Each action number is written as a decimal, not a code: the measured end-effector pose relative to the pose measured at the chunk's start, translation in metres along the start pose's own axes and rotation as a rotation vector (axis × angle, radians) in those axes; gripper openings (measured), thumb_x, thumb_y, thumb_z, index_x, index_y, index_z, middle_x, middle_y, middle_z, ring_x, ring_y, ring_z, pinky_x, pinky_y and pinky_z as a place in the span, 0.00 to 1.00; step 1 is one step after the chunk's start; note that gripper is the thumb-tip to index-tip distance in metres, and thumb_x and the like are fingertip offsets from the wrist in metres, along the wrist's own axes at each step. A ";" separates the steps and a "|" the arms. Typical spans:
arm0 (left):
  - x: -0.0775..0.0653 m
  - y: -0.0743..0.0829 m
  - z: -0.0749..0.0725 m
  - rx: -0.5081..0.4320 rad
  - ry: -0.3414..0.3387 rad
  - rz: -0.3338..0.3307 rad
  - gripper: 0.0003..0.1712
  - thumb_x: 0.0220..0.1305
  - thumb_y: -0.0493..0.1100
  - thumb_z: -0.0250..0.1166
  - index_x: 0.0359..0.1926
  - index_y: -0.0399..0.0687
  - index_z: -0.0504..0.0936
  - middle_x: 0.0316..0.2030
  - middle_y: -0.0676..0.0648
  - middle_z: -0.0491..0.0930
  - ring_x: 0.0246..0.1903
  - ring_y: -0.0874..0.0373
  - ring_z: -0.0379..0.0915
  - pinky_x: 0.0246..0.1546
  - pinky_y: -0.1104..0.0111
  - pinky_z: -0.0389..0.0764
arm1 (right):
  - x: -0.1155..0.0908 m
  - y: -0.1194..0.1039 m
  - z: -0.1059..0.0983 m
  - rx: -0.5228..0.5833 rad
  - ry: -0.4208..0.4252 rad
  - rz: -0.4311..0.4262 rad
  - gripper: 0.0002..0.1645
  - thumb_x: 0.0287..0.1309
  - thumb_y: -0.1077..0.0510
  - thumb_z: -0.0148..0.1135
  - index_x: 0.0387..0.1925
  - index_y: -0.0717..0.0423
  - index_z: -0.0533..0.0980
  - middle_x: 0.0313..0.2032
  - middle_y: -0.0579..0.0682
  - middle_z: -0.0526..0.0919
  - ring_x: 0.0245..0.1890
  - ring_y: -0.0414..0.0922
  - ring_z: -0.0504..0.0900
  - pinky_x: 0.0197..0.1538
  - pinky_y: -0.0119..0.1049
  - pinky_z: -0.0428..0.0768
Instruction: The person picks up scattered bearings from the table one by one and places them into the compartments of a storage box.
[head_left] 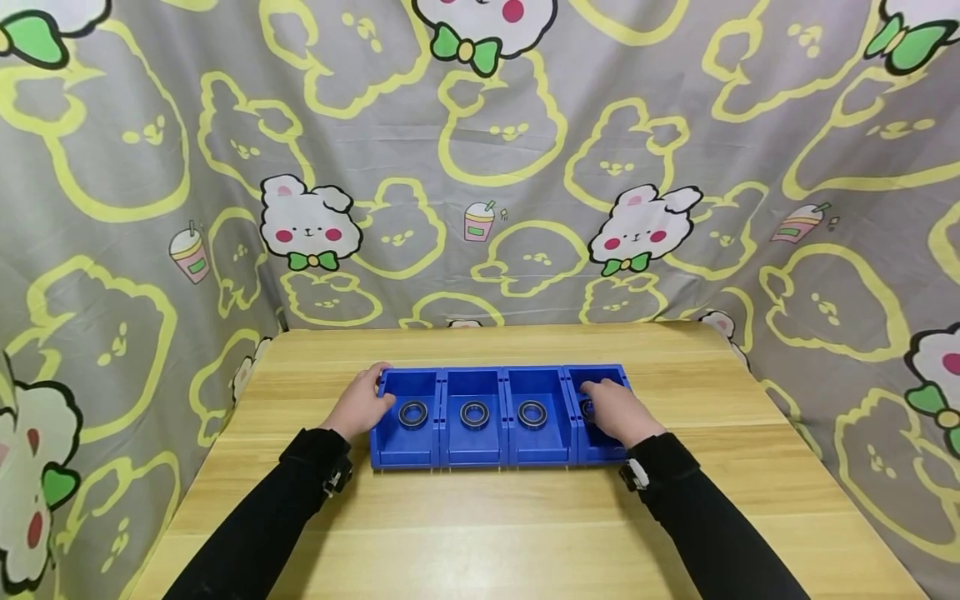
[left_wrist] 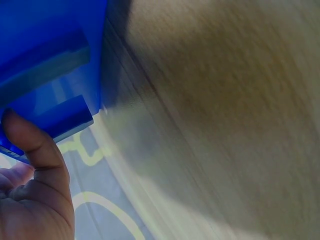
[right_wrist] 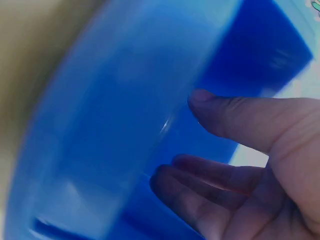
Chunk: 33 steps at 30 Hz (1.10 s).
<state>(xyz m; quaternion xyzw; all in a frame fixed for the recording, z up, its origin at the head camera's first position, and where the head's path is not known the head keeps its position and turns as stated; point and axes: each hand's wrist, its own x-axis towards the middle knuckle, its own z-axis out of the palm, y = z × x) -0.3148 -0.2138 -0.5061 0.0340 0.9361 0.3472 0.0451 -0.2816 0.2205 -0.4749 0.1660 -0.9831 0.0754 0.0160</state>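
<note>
A row of joined blue plastic bins (head_left: 474,457) stands on the table. Ring-shaped ball bearings (head_left: 413,403) lie one in each bin, those in the two middle bins (head_left: 474,402) (head_left: 532,403) fully in sight. At the row's left end, my left hand (head_left: 362,405) grips the bin's side wall, thumb on the near face in the left wrist view. My right hand (head_left: 619,412) reaches into the rightmost bin, covering most of its bearing (head_left: 587,408). Thumb and fingers of that hand stand apart in the right wrist view, and nothing shows between them.
The bins rest on a light wood-grain table (head_left: 480,533). A grey curtain (head_left: 525,108) with rabbit and bear drawings hangs behind the table and along both sides.
</note>
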 end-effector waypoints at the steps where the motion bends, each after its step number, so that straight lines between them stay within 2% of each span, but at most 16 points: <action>1: 0.000 0.000 0.000 0.002 0.000 0.001 0.35 0.70 0.42 0.59 0.75 0.45 0.59 0.64 0.33 0.66 0.49 0.45 0.72 0.52 0.52 0.77 | 0.000 0.000 -0.003 0.008 0.003 0.005 0.16 0.59 0.70 0.63 0.51 0.67 0.79 0.43 0.64 0.83 0.48 0.62 0.81 0.53 0.55 0.79; 6: 0.000 0.000 0.000 -0.002 -0.001 -0.001 0.35 0.69 0.42 0.59 0.75 0.46 0.59 0.65 0.33 0.65 0.52 0.44 0.72 0.54 0.51 0.77 | -0.003 -0.004 -0.023 0.055 -0.001 0.025 0.20 0.60 0.67 0.67 0.54 0.68 0.78 0.48 0.65 0.81 0.53 0.63 0.79 0.55 0.56 0.77; 11: -0.001 0.003 0.001 -0.018 -0.013 -0.005 0.36 0.70 0.42 0.58 0.75 0.45 0.58 0.66 0.33 0.65 0.55 0.43 0.72 0.56 0.50 0.77 | -0.007 -0.007 -0.043 0.070 0.024 0.025 0.21 0.60 0.67 0.67 0.55 0.69 0.77 0.48 0.66 0.81 0.50 0.61 0.80 0.53 0.54 0.79; 19: -0.002 0.008 -0.002 0.002 -0.010 -0.003 0.35 0.70 0.42 0.59 0.75 0.46 0.58 0.64 0.33 0.66 0.49 0.45 0.72 0.43 0.58 0.77 | -0.007 -0.007 -0.067 0.073 0.095 0.009 0.20 0.60 0.67 0.67 0.54 0.69 0.77 0.44 0.66 0.81 0.44 0.60 0.82 0.48 0.54 0.80; 21: -0.003 0.009 -0.003 0.004 -0.007 0.001 0.35 0.70 0.42 0.59 0.75 0.46 0.58 0.64 0.33 0.67 0.49 0.45 0.72 0.45 0.58 0.77 | -0.007 -0.006 -0.071 0.071 0.108 0.012 0.20 0.61 0.65 0.67 0.54 0.69 0.76 0.44 0.66 0.80 0.44 0.60 0.81 0.48 0.55 0.80; 25: -0.005 0.007 -0.006 0.012 -0.014 0.029 0.36 0.71 0.42 0.58 0.75 0.44 0.57 0.62 0.33 0.69 0.50 0.46 0.73 0.48 0.55 0.78 | -0.008 -0.002 -0.078 0.089 0.140 0.027 0.21 0.65 0.61 0.64 0.55 0.68 0.76 0.48 0.69 0.80 0.48 0.63 0.80 0.52 0.58 0.78; 29: -0.007 0.004 -0.008 0.032 -0.023 0.085 0.36 0.73 0.44 0.55 0.76 0.39 0.52 0.58 0.33 0.72 0.46 0.46 0.76 0.43 0.55 0.78 | -0.013 0.006 -0.082 0.120 0.179 0.042 0.24 0.69 0.57 0.61 0.59 0.68 0.74 0.54 0.70 0.76 0.54 0.66 0.76 0.57 0.61 0.74; 33: -0.013 0.004 -0.012 0.123 0.017 0.133 0.35 0.76 0.48 0.52 0.75 0.36 0.53 0.56 0.32 0.73 0.48 0.42 0.77 0.45 0.52 0.79 | -0.020 0.015 -0.082 0.131 0.211 0.050 0.29 0.70 0.55 0.60 0.65 0.68 0.69 0.59 0.72 0.71 0.59 0.69 0.70 0.61 0.64 0.69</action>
